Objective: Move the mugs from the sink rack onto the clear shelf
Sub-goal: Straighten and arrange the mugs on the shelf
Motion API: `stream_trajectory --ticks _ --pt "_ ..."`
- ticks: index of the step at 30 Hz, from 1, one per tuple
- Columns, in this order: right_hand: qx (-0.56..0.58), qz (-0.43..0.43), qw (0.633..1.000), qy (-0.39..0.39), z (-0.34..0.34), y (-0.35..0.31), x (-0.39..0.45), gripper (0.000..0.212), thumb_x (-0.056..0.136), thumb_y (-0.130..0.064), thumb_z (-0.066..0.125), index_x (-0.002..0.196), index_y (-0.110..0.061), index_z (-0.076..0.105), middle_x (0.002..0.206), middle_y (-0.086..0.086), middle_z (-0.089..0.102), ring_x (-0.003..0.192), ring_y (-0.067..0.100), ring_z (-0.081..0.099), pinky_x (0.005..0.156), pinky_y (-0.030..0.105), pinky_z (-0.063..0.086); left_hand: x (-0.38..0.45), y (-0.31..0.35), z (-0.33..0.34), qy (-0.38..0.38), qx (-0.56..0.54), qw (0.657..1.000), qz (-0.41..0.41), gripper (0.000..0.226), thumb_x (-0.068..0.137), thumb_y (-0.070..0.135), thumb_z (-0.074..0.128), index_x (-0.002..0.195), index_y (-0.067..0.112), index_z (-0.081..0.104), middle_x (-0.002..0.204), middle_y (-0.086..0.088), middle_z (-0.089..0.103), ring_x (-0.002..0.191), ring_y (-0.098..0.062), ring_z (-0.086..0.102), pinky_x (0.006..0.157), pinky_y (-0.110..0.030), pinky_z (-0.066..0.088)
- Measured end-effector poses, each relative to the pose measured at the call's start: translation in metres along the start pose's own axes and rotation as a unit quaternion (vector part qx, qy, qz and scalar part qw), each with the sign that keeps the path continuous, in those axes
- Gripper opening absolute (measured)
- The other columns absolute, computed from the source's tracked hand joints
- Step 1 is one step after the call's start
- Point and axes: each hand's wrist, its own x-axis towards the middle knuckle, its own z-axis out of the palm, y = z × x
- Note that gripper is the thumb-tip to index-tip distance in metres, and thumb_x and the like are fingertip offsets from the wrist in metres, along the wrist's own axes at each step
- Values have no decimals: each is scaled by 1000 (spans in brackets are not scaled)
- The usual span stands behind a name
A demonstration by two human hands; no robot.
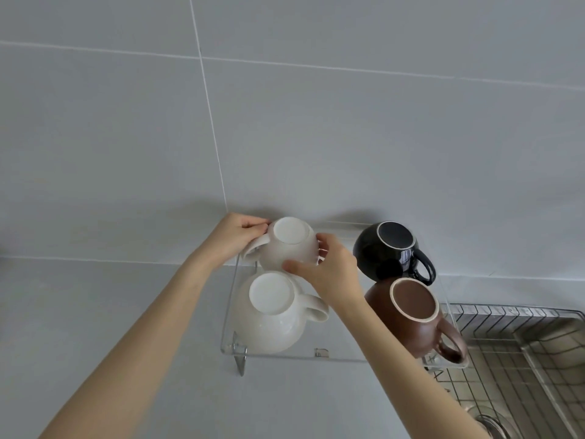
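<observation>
Clear shelf (342,356): transparent plastic or glass, cannot tell which, smooth, on shiny metal brackets (239,353).
White mugs (272,324): glazed ceramic, soft sheen, matt bases.
Black mug (384,251): high-gloss ceramic.
Brown mug (408,324): matt ceramic, pale unglazed foot ring.
Sink rack (506,315): bright metal wire.
Wall (316,137): smooth grey tile.

Large pale grey wall tiles (316,137) with thin white grout lines, lit softly and evenly. Below, a light grey counter (95,312). At lower right, a steel sink (544,359).
</observation>
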Motion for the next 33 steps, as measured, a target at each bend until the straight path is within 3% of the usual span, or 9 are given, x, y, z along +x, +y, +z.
stream_trajectory --ticks 9,17,21,26,29,31,33 --pt "-29 -6 999 27 6 -1 -1 73 59 -36 82 120 -14 48 116 1 60 100 16 54 76 22 35 3 -3 2 8 -5 1000 -4 21 88 14 52 99 18 69 92 6 69 94 -13 62 94 -33 45" --pt "25 1 999 32 3 -4 -2 61 58 -30 83 112 -15 58 96 -6 62 90 13 57 64 13 40 2 2 2 13 -14 1000 -6 21 88 14 53 102 13 69 100 -6 70 93 -14 62 89 -30 47" --pt "25 -31 999 35 -7 -15 0 50 57 -28 84 101 -16 63 89 -3 67 90 18 62 79 31 52 -1 13 -2 32 -58 998 12 22 87 12 53 103 18 67 98 -6 70 92 -14 62 88 -29 47" --pt "17 -85 996 20 -26 -35 7 55 54 -31 84 96 -4 63 101 17 69 100 31 62 88 49 51 -8 29 -14 56 -69 995 50 22 86 12 55 102 19 67 95 -3 71 92 -13 64 88 -29 48" --pt "30 -104 994 -23 -40 -44 14 49 55 -23 86 98 -10 66 101 9 72 96 19 65 91 36 53 -14 35 -19 68 -63 994 63 22 85 12 57 104 13 68 95 2 71 89 -4 65 85 -18 50" --pt "43 -102 992 -67 -50 -47 23 58 55 -18 87 109 -13 65 101 0 70 95 10 63 91 25 52 -19 35 -21 74 -69 992 72 26 82 11 61 107 9 67 99 0 71 86 2 65 81 -7 48" --pt "39 -104 987 -115 -60 -49 34 63 55 -15 87 114 -16 63 106 -4 69 99 7 63 88 15 51 -25 32 -22 75 -84 990 81 31 77 9 67 107 7 66 105 -3 70 92 -1 65 81 -6 48"
